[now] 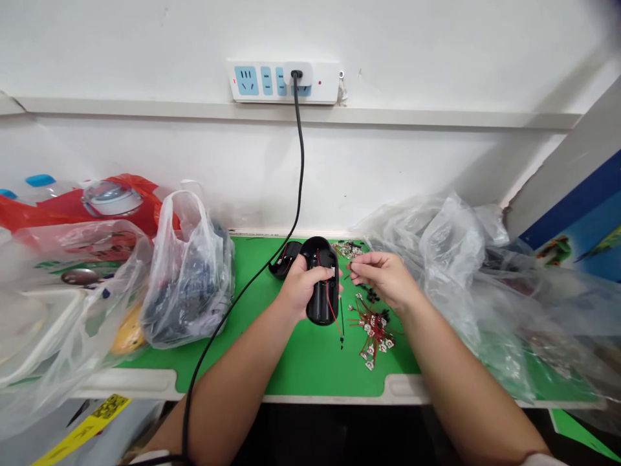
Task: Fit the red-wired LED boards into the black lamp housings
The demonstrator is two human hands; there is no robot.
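Note:
My left hand (301, 285) is wrapped round a black oval plastic housing (321, 304), its thumb lying across the open inside. Red and black wires run in the housing and hang from its lower right side. Just to its right, my right hand (381, 275) is closed in a pinch over the green mat (310, 362); what its fingertips hold is too small to name. A second black housing (284, 260) lies behind my left hand. Below my right hand is a pile of small white parts with red wires (373, 333).
Filled plastic bags (187, 278) stand on the left, and crumpled clear bags (451, 259) on the right. A black cable (301, 162) hangs from the wall power strip (247, 81) across the mat's left part. Small metal and black parts (349, 249) lie at the back.

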